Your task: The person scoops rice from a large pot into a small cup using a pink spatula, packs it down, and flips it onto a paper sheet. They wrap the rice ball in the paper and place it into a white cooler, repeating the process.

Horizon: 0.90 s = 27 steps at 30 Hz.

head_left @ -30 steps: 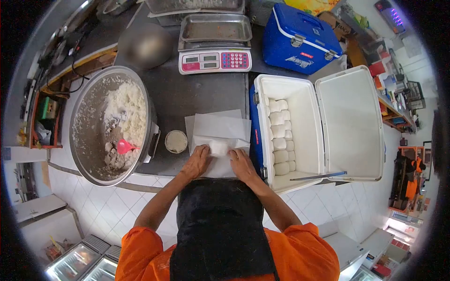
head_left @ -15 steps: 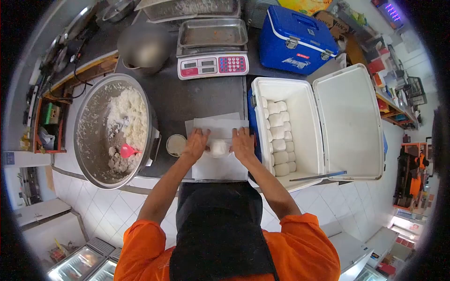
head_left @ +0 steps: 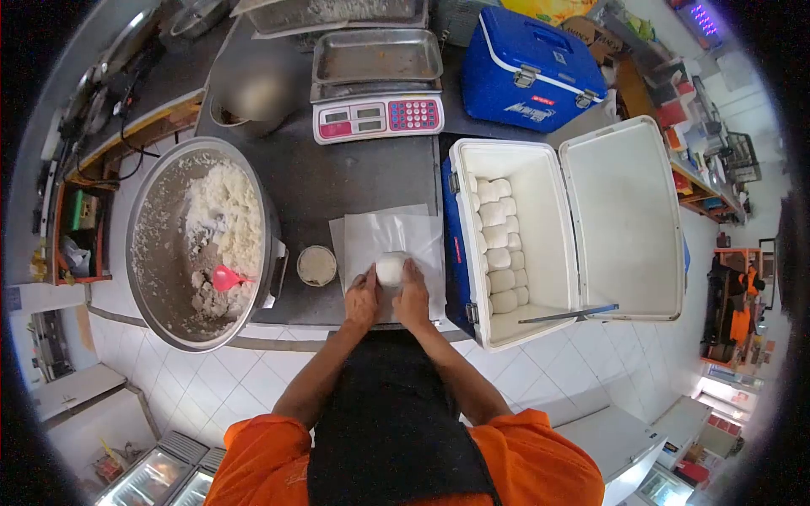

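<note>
A rounded white rice bundle (head_left: 391, 268) lies on thin white wrapping sheets (head_left: 367, 232), which are spread on the dark worktop. My left hand (head_left: 363, 300) holds its left side, and my right hand (head_left: 412, 298) holds its right side, fingers closed in against it. Left of the sheets stands a small round container (head_left: 317, 266) with pale contents. Further left, a large metal bowl (head_left: 160, 287) contains loose white rice (head_left: 229, 207) and a pink scoop (head_left: 226, 278). Several similar white bundles (head_left: 498, 240) are stacked inside the open cooler (head_left: 544, 228) on the right.
A pink-and-white scale (head_left: 378, 118) bearing a metal tray (head_left: 378, 55) stands beyond the sheets. Behind the open cooler is a closed blue cooler (head_left: 531, 76). The open cooler's lid (head_left: 624, 223) leans out to the right. A metal pot (head_left: 245, 114) sits at the back left.
Both hands have drawn toward my body and closer together, from the sheet's outer edges to the bundle's sides. The sheet's far part now lies more fully spread. The view has shifted slightly.
</note>
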Each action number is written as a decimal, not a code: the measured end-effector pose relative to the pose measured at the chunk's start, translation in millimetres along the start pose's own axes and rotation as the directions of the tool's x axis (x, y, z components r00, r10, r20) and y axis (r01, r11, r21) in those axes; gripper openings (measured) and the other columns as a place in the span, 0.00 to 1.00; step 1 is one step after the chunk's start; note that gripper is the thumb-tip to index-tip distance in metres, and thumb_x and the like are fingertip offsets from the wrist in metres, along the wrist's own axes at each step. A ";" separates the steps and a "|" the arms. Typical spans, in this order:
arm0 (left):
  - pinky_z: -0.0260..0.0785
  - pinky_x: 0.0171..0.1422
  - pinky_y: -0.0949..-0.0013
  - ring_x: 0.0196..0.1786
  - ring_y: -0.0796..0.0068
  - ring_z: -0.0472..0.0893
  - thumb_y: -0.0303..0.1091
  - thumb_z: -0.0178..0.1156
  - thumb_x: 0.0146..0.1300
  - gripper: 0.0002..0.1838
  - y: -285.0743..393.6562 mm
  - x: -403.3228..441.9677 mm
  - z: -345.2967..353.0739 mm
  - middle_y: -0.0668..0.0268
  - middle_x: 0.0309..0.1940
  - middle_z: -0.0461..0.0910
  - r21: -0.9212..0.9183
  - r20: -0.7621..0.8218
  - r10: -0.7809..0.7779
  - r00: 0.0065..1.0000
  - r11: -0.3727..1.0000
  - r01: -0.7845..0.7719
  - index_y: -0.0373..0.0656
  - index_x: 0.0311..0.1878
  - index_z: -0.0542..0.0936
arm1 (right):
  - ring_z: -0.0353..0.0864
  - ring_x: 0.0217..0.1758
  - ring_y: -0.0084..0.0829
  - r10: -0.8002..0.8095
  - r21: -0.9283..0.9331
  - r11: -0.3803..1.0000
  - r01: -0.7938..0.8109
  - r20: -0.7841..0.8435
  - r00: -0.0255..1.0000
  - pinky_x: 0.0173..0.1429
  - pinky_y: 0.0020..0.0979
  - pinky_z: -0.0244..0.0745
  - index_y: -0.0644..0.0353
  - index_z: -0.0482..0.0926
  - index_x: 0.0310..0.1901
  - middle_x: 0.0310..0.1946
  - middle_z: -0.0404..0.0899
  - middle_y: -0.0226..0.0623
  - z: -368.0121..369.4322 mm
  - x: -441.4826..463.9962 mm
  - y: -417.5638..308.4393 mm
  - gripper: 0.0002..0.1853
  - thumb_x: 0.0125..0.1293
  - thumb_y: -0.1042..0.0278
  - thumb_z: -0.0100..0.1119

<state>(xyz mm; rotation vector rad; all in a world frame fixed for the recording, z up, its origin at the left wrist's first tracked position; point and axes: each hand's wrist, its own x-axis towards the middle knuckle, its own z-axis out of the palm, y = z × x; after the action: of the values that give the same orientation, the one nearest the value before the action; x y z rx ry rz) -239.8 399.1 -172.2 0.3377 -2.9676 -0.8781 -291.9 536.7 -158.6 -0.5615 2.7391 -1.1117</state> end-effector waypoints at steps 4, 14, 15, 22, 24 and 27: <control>0.71 0.61 0.56 0.54 0.49 0.77 0.32 0.59 0.61 0.33 0.2 -7.1 -1.3 0.46 0.47 0.81 -0.061 -0.038 0.062 0.997 0.996 -0.064 0.27 0.68 0.64 | 0.43 0.80 0.64 0.021 0.159 0.987 -0.033 0.081 0.996 0.82 0.47 0.40 0.80 0.47 0.73 0.74 0.46 0.71 2.4 -8.5 -35.0 0.40 0.59 0.81 0.49; 0.69 0.63 0.58 0.58 0.50 0.72 0.39 0.60 0.57 0.37 -15.9 -17.7 17.4 0.45 0.53 0.76 -0.020 -0.005 0.224 0.975 0.974 -0.224 0.26 0.66 0.65 | 0.38 0.78 0.71 0.101 -0.060 0.993 -0.098 0.055 0.993 0.79 0.61 0.39 0.85 0.39 0.71 0.73 0.39 0.78 15.8 2.0 -58.5 0.51 0.64 0.58 0.61; 0.69 0.63 0.58 0.58 0.50 0.71 0.39 0.61 0.57 0.37 -13.1 -15.4 15.7 0.45 0.53 0.75 -0.069 -0.060 0.223 0.973 0.971 -0.227 0.25 0.66 0.65 | 0.37 0.79 0.71 0.099 -0.088 0.992 -0.091 0.092 0.991 0.78 0.63 0.40 0.85 0.40 0.71 0.73 0.37 0.77 18.1 -1.9 -57.5 0.48 0.66 0.60 0.58; 0.70 0.62 0.55 0.58 0.48 0.71 0.40 0.62 0.56 0.37 -20.9 -16.5 25.8 0.47 0.56 0.74 -0.134 0.012 0.218 0.976 0.968 -0.214 0.26 0.65 0.65 | 0.40 0.78 0.69 0.023 -0.196 0.981 -0.001 0.108 0.994 0.79 0.60 0.40 0.81 0.45 0.72 0.74 0.42 0.72 15.8 0.4 -76.4 0.45 0.64 0.63 0.59; 0.70 0.62 0.56 0.58 0.48 0.71 0.41 0.63 0.56 0.35 -16.7 -16.9 26.1 0.47 0.56 0.74 -0.137 -0.009 0.172 0.985 0.976 -0.171 0.27 0.62 0.67 | 0.45 0.77 0.68 0.046 -0.087 0.995 -0.047 -0.007 0.999 0.78 0.58 0.43 0.80 0.49 0.71 0.72 0.47 0.71 30.5 10.4 -69.1 0.44 0.63 0.63 0.61; 0.69 0.62 0.56 0.57 0.47 0.71 0.43 0.63 0.56 0.31 -4.2 -17.6 45.3 0.48 0.55 0.75 -0.679 -0.042 -0.076 0.996 0.734 0.028 0.29 0.58 0.71 | 0.55 0.71 0.64 0.124 0.038 0.992 -0.120 -0.128 0.984 0.75 0.53 0.52 0.78 0.57 0.66 0.67 0.57 0.67 39.1 23.3 -62.6 0.39 0.60 0.63 0.64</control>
<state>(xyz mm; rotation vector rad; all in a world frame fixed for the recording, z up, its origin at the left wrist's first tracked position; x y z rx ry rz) -225.8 423.6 -211.9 0.3951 -2.3399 -1.8163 -285.1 461.2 -142.8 -0.3222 2.8157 -1.1975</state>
